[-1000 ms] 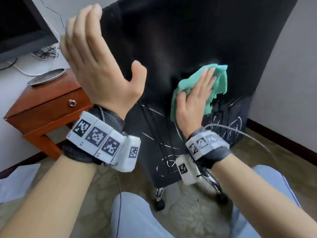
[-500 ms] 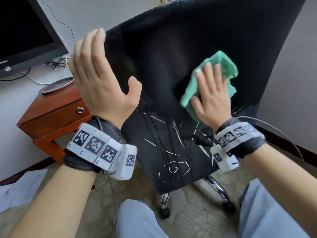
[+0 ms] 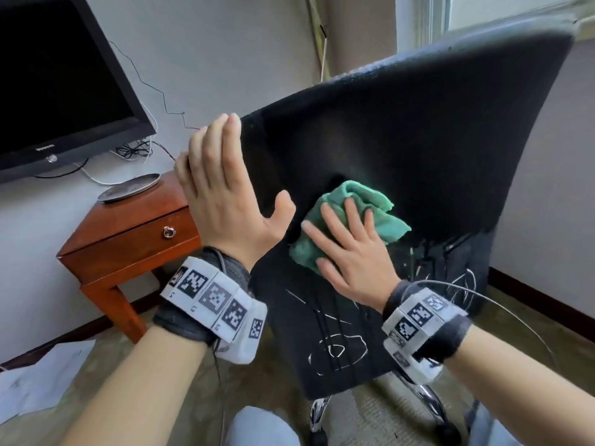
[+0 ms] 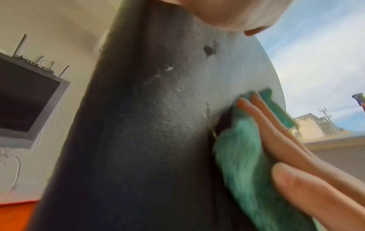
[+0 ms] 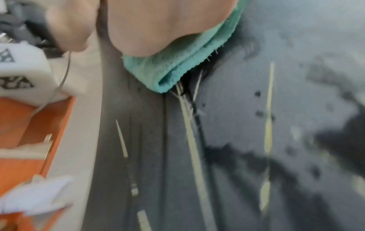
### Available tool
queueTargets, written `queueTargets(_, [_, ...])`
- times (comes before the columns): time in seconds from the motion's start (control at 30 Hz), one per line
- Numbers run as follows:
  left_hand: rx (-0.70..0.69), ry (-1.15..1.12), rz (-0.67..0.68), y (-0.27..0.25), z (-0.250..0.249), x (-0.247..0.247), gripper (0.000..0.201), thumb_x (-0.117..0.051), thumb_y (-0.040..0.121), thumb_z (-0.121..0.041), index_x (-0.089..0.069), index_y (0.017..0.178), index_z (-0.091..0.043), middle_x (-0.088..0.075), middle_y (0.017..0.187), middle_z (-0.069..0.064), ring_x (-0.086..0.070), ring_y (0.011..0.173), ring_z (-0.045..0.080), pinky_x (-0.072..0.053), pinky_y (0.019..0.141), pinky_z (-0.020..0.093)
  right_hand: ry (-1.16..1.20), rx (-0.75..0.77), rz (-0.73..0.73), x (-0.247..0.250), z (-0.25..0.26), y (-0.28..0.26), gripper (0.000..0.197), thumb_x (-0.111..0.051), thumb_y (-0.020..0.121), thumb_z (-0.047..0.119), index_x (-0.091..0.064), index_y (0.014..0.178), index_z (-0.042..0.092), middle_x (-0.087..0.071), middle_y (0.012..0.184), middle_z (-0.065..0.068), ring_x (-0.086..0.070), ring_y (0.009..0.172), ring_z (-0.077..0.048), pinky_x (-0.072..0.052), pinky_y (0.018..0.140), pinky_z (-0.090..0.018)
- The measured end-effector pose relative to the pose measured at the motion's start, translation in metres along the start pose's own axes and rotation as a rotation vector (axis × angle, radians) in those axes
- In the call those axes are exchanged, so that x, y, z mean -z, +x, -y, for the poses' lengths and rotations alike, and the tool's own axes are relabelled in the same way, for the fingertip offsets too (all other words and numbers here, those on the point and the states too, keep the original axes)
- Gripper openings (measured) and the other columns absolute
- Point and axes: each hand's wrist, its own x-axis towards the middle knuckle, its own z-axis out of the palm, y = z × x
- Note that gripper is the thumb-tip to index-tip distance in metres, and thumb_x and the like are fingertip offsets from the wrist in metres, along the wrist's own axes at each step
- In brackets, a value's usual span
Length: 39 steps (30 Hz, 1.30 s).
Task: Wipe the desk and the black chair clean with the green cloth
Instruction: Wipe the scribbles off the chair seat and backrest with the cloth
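Observation:
The black chair (image 3: 402, 140) fills the middle of the head view, its back turned toward me, with white scribble marks (image 3: 335, 349) on the lower part. My right hand (image 3: 351, 252) presses the crumpled green cloth (image 3: 363, 207) flat against the chair back with straight, spread fingers. My left hand (image 3: 222, 194) is held up flat at the chair's left edge, fingers straight and together, holding nothing. The left wrist view shows the cloth (image 4: 247, 156) under the right hand's fingers (image 4: 272, 125). The right wrist view shows the cloth (image 5: 177, 59) under the palm, above pale streaks on the chair (image 5: 237, 125).
A small wooden side table (image 3: 128, 239) with a drawer and a metal dish (image 3: 128, 188) stands left of the chair. A dark TV screen (image 3: 58, 85) with cables hangs above it. Paper sheets (image 3: 42, 375) lie on the carpet at lower left. The chair's chrome legs (image 3: 425, 397) stand near my knees.
The right hand slid the cloth up and right, then back down and left toward the chair's middle. The view tilted up, and the left hand now sits at the chair's left edge.

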Motion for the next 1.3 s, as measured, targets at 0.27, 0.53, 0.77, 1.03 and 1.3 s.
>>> queueTargets(0.27, [-0.007,-0.172,0.004,0.009,0.008,0.008,0.063,-0.044,0.08,-0.041,-0.045,0.13,-0.003,-0.055,0.127,0.017,-0.046,0.117,0.032,-0.031,0.102,0.041,-0.209,0.315,-0.193,0.049,-0.023,0.081,0.058,-0.046,0.089,0.034,-0.028,0.143,0.029,-0.029,0.148,0.002,-0.026,0.134,-0.027,-0.018,0.109,-0.04])
queueTargets(0.53, [0.058,-0.456,0.059,0.012,0.014,0.021,0.072,-0.048,0.082,-0.036,-0.032,0.135,0.01,-0.051,0.13,0.022,-0.046,0.12,0.03,-0.037,0.104,0.043,-0.042,0.256,-0.181,0.063,0.012,0.108,0.065,-0.049,0.082,0.021,-0.029,0.144,0.016,-0.037,0.149,-0.005,-0.022,0.141,-0.027,-0.004,0.116,-0.041])
queueTargets(0.77, [-0.253,-0.143,-0.096,-0.007,-0.001,0.015,0.026,-0.058,0.075,-0.017,-0.047,0.098,-0.009,-0.049,0.103,0.01,-0.049,0.096,0.031,-0.032,0.095,0.047,1.084,0.021,-0.038,0.102,0.022,0.108,0.085,-0.034,0.061,-0.027,-0.019,0.139,0.004,-0.033,0.143,-0.014,-0.028,0.141,-0.022,-0.02,0.118,-0.044])
queueTargets(1.03, [-0.377,0.195,0.084,0.005,-0.027,-0.013,0.053,-0.027,0.088,-0.001,-0.037,0.136,-0.02,-0.032,0.137,0.008,-0.04,0.106,0.022,-0.026,0.107,0.039,0.405,-0.036,-0.322,0.137,-0.02,0.134,0.047,-0.044,0.077,0.001,-0.058,0.121,0.008,-0.055,0.122,-0.008,-0.045,0.113,-0.02,-0.031,0.099,-0.024])
queueTargets(1.3, [-0.136,0.395,0.276,-0.014,-0.043,-0.013,0.077,-0.031,0.084,-0.05,-0.019,0.149,-0.011,-0.015,0.151,0.018,-0.021,0.132,0.031,-0.013,0.113,0.049,-0.046,0.214,0.001,0.128,-0.066,0.133,0.055,-0.041,0.086,0.028,-0.045,0.139,0.016,-0.051,0.137,-0.003,-0.047,0.118,-0.023,-0.026,0.105,-0.039])
